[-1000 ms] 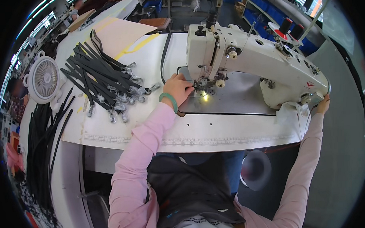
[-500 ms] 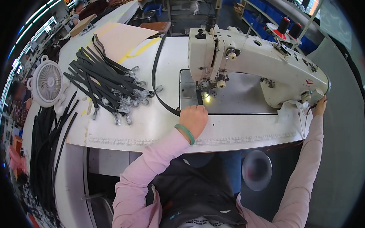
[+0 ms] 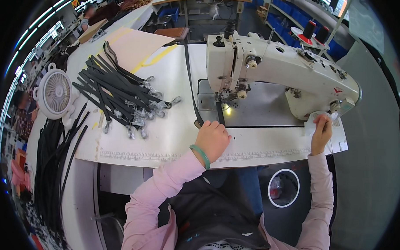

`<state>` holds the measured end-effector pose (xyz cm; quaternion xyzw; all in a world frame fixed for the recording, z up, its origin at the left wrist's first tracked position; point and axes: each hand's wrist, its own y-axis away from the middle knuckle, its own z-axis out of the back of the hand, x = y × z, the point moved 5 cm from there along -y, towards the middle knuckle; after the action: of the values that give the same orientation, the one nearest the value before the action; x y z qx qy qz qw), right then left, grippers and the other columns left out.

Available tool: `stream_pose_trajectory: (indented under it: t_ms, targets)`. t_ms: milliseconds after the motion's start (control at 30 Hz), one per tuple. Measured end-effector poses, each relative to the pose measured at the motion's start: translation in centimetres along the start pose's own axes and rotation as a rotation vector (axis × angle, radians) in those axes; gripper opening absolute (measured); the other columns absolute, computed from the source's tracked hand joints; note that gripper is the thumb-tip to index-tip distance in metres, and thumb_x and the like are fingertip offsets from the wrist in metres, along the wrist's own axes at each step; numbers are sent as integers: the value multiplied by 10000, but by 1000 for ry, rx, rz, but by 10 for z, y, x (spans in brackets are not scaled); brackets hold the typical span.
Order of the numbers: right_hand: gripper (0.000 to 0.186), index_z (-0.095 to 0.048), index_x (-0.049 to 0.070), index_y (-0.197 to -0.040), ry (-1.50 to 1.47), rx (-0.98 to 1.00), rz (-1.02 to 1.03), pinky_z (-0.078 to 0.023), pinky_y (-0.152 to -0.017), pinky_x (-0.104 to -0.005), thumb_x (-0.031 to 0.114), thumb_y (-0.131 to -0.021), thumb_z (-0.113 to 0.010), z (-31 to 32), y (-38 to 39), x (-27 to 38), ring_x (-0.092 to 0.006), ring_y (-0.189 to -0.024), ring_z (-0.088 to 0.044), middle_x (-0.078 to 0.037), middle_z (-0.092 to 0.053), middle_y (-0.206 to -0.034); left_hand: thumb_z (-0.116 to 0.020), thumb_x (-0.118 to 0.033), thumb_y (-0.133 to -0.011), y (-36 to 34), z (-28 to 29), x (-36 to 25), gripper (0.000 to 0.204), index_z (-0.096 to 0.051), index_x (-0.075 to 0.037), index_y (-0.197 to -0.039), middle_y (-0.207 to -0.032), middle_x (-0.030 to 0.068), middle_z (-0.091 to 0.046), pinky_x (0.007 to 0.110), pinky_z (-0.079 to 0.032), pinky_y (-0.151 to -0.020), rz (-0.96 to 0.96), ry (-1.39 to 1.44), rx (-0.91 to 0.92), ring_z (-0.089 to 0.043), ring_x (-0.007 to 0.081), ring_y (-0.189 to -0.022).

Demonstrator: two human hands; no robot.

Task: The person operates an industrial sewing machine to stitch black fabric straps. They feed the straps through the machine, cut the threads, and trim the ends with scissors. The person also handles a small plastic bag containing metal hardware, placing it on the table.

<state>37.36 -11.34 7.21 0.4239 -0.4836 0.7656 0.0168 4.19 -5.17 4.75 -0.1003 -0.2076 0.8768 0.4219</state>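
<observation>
I see the black strap (image 3: 190,81) running from beneath the head of the white sewing machine (image 3: 268,52) to my left hand (image 3: 213,140), its fingers curled closed on it over the bench (image 3: 262,142). My right hand (image 3: 322,134) is bent-fingered at the white cloth (image 3: 311,126); from here I can't tell whether it pinches anything. Leftward lies a strap pile (image 3: 112,86), beside a fan (image 3: 54,92).

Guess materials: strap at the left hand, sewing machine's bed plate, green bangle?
Black strap: leather, synthetic leather or webbing, can't tell; flat, fairly matt, bending smoothly.
Bed plate: probably steel, satin finish; grey with soft, blurred reflections.
Green bangle: perhaps stone, glass or plastic; smooth, rigid-looking, too small to settle.
</observation>
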Motion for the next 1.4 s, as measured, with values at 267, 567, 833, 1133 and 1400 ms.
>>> stream_pose_trajectory:
  t_ms: [267, 567, 833, 1133, 1400]
  targets:
    - [111, -591, 27, -835, 30, 692, 119, -427, -506, -275, -17, -734, -602, -107, 61, 80, -213, -538, -545, -88, -556, -656, -619, -253, -747, 24, 18, -43, 224, -598, -69, -620, -605, 29, -544, 310, -395, -613, -113, 68, 77, -546, 184, -596]
    - [307, -620, 50, -959, -197, 1057, 371, -516, -621, -289, -47, -668, -642, -180, 85, 116, -212, -691, -630, -78, -585, -1032, -624, -258, -751, 51, 37, -75, 234, -567, -78, -613, -583, 27, -504, 287, -384, -558, -193, 126, 151, -536, 165, -535]
    - [273, -635, 100, -926, -79, 1019, 560, -508, -597, -304, 66, -660, -680, -186, 97, 110, -213, -718, -627, -32, -619, -1031, -605, -158, -694, 74, 43, -92, 127, -577, -38, -661, -622, 35, -490, 282, -371, -542, -297, 150, 260, -525, 152, -542]
    - [217, -619, 94, -911, -71, 972, 578, -498, -591, -312, 96, -697, -652, -184, 99, 111, -208, -718, -616, -24, -620, -1008, -588, -137, -643, 115, 46, -132, 185, -629, 14, -742, -745, 86, -600, 276, -385, -519, -485, 341, 361, -540, 140, -567]
    - [199, -613, 85, -894, -82, 971, 580, -500, -596, -309, 99, -700, -655, -183, 98, 111, -205, -727, -616, -21, -619, -994, -581, -205, -781, 152, -26, -118, 308, -578, -7, -1017, -731, 55, -581, 294, -428, -617, -222, 464, 471, -577, 182, -679]
